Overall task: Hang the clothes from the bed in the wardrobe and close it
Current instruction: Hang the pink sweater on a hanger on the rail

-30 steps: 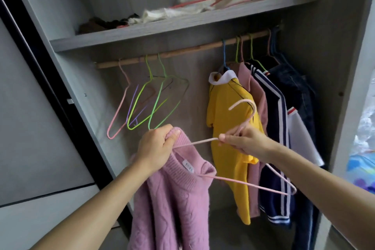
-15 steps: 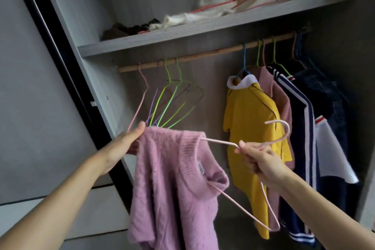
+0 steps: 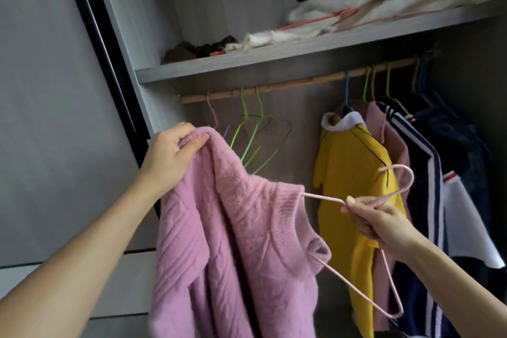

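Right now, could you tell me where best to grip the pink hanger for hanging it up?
Pinch the hanger at its neck just below the hook, from underneath on the right, as the right hand does. That frees the hook; the other shoulder is inside the sweater.
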Available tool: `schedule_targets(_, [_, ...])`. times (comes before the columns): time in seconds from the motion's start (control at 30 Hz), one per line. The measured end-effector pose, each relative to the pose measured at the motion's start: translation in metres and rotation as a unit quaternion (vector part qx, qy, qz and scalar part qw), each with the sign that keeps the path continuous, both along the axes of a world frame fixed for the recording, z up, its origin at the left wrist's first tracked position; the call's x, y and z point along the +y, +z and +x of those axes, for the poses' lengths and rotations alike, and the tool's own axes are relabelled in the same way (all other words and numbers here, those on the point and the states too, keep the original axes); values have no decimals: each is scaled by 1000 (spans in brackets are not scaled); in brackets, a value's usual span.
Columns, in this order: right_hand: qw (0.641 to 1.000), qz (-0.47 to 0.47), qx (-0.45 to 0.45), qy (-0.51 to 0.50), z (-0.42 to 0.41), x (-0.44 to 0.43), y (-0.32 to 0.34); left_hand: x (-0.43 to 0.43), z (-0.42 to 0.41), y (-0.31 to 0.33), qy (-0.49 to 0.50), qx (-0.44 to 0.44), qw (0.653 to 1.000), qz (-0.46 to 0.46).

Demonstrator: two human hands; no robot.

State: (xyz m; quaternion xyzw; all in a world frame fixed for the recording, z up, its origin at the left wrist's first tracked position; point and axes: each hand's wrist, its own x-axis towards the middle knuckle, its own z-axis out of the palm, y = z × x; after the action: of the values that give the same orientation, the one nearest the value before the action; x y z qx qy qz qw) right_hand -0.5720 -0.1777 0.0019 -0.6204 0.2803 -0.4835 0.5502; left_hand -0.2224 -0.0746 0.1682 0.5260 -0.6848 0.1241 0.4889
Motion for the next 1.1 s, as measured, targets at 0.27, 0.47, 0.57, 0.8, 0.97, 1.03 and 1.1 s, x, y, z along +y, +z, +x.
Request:
schedule_targets(0.27, [998, 18, -55, 19, 55, 19, -4, 5, -24, 24, 16, -114, 993, -26])
schedule_targets(0.47, [996, 22, -84, 7, 43, 6, -10, 21, 18, 14, 26, -96, 995, -24])
schedule_targets(0.57, [997, -33, -20, 66, 73, 18, -12, 17, 3, 9, 32, -138, 989, -30])
schedule_targets(0.8, [985, 94, -102, 103, 89, 19, -17, 20, 0, 3, 36, -162, 986, -14])
schedule_targets(0.97, [988, 109, -87, 70, 88, 23, -2, 22, 9, -1, 54, -141, 988, 15])
schedule_targets(1.03, [988, 110, -98, 37, 75, 17, 5, 28, 16, -7, 92, -167, 981, 44])
schedule_targets(1.1, [992, 92, -84, 23, 70, 15, 12, 31, 15, -16, 134, -211, 966, 69])
